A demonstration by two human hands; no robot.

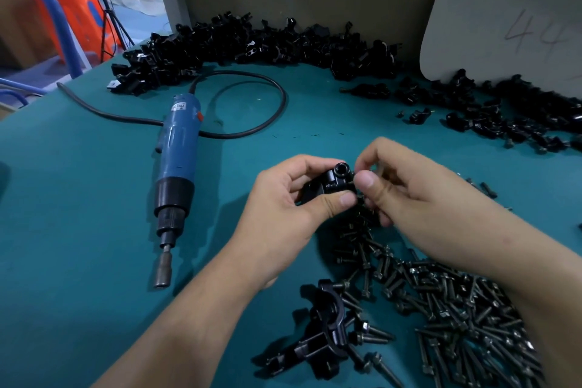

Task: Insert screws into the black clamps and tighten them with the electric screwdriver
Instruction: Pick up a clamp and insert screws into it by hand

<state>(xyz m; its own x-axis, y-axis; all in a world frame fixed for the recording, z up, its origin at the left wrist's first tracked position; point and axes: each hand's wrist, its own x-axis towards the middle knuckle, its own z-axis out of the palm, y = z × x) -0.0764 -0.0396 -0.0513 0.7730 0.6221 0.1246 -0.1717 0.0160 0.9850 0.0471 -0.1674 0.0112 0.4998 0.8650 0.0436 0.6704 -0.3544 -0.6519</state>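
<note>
Hands meeting over a small black plastic clamp (pixel 330 184) above the teal-covered table (pixel 78 198).

Left hand (pixel 293 198) pinches the clamp between thumb and fingers; right hand (pixel 406 189) has thumb and forefinger narrowed at its side, whether on a screw I cannot tell. Blue corded electric screwdriver (pixel 176 167) lies apart at left; loose dark screws (pixel 456 302) heap below right.

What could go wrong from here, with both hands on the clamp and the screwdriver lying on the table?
1. The right hand pinches something tiny at the clamp held by the left hand; a screw started crooked could cross-thread or drop into the screw pile below.
2. The screwdriver lies apart on the table with its cable looped behind; grabbing it may snag the cable and sweep the far clamp pile.
</note>
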